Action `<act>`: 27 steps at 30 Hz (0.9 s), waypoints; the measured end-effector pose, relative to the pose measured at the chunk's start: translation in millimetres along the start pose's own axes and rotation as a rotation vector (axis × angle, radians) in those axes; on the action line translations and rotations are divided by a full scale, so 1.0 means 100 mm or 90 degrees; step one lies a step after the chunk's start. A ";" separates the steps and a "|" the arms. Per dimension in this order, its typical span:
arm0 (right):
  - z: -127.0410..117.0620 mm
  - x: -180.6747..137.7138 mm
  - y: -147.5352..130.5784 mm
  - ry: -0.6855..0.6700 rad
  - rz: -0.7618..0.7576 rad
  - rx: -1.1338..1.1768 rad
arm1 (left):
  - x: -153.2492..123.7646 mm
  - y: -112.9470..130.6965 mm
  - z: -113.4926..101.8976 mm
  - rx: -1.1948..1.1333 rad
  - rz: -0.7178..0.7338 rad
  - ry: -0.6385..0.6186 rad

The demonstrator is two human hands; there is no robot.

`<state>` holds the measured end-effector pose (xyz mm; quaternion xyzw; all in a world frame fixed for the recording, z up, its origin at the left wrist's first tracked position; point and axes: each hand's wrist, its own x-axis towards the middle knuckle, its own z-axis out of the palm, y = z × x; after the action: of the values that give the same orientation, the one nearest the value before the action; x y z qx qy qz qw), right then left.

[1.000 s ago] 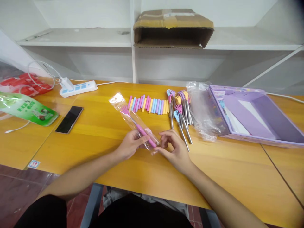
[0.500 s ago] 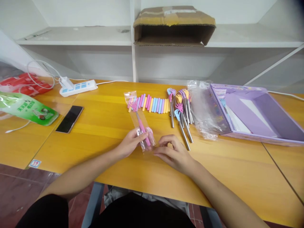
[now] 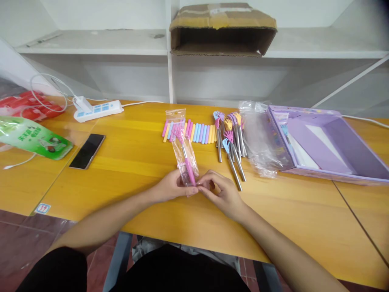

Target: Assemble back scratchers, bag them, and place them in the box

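A pink back scratcher (image 3: 189, 168) with a hand-shaped head and a metal shaft lies inside a clear plastic bag (image 3: 175, 115), its head pointing away from me. My left hand (image 3: 170, 188) is closed around the lower part of the bag, thumb by the handle's end. Beside it, my right hand (image 3: 223, 195) pinches at the bag's near edge, fingertips almost against the left thumb. Beyond the bag runs a row of pink, yellow, blue and purple handle tubes (image 3: 199, 133). Metal-shafted back scratchers (image 3: 233, 156) in mixed colours are heaped to the right.
Clear plastic bags (image 3: 258, 146) lie beside a purple box (image 3: 306, 172) on the right. To the left are a phone (image 3: 87, 151), a power strip (image 3: 101, 110) and a green pouch (image 3: 38, 138). A cardboard box (image 3: 223, 18) sits on the shelf (image 3: 106, 40) above.
The bagged back scratcher has shifted slightly right and towards me. My left thumb has slid down to the handle's end, and my right fingers have closed in on the bag's edge.
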<state>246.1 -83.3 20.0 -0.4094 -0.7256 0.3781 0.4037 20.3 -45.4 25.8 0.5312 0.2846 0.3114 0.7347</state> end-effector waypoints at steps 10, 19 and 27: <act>0.04 0.04 0.01 0.028 0.194 0.236 | -0.02 0.01 -0.01 -0.027 -0.038 -0.026; 0.01 0.05 -0.02 -0.078 0.260 0.363 | -0.04 0.05 0.00 -0.034 -0.056 -0.055; 0.00 0.07 -0.07 -0.101 0.249 0.375 | -0.03 0.04 0.00 -0.013 -0.038 -0.045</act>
<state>241.9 -79.4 28.7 -0.3758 -0.5228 0.6715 0.3669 18.0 -46.8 30.0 0.5255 0.2709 0.2730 0.7589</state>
